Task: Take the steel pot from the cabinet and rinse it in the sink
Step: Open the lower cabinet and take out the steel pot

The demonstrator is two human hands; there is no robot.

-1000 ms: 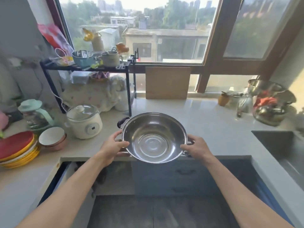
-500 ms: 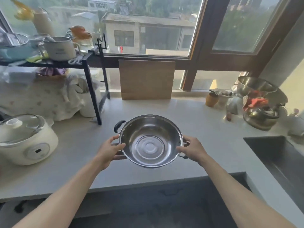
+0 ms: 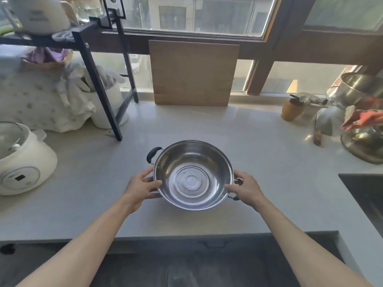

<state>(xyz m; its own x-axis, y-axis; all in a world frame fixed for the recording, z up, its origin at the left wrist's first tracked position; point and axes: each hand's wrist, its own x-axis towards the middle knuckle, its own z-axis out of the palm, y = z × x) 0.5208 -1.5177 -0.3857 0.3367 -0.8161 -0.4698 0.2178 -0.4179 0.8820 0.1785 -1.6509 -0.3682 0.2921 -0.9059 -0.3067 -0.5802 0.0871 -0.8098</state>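
Both hands, left hand [image 3: 141,188] and right hand [image 3: 246,188], are grasping the steel pot [image 3: 193,175] above the table [image 3: 269,162]; keeping it level toward the sink [image 3: 364,189] at right seems wise.

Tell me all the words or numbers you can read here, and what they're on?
None can be read.
White container on the shelf: dark print, too blurred to read.
White cooker: a small dark display, nothing legible on it.
Steel pot, wooden board: no writing shows.
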